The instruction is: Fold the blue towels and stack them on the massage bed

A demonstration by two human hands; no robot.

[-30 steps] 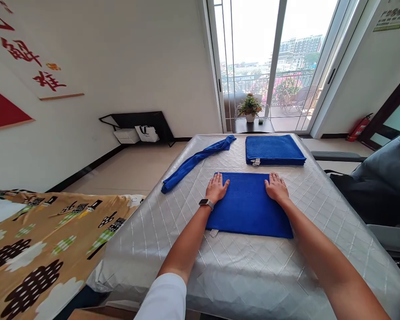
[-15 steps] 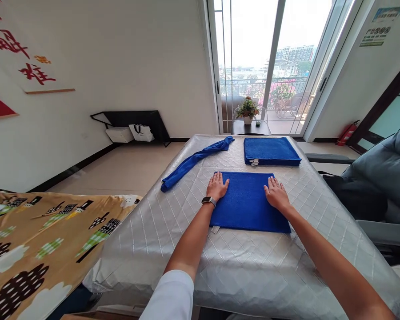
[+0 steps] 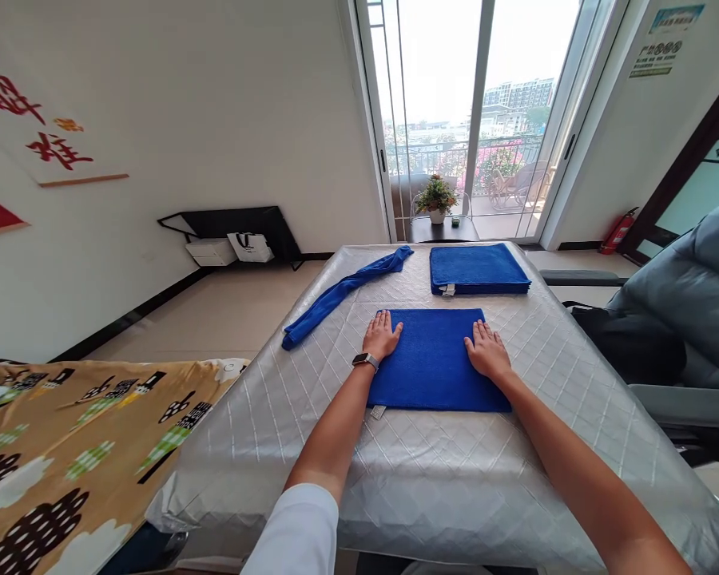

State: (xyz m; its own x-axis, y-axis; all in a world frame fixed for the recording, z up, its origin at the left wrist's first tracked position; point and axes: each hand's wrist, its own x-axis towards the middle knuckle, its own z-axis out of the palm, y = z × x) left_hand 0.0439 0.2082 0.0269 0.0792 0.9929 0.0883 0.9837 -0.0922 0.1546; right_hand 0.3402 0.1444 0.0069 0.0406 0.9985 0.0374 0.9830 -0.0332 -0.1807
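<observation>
- From my remote seat I'm watching the flat blue cloth lying mid-width on the silver-covered table, nearer its near edge.
- The left hand is resting palm down on the cloth's left side, by its far corner, fingers straight and close together, thumb spreading inward, gripping nothing.
- The right hand is lying just as flat over the right side, equally empty.
- I'm judging rucking the likeliest fault: one palm dragging harder than the other could be pulling wrinkles across, and the glossy cover may be letting everything skate.
- I'm also minding the twisted blue cloth running along the table's left edge; a knock from the left arm could be tipping it off.
- Near the far right corner, a blue stack is sitting squarely, soft and plush-looking, white labels poking out.
- The cover is showing stitched diamonds (faintly puckered, I'm noticing), while the flat cloth is forming a neat rectangle.
</observation>
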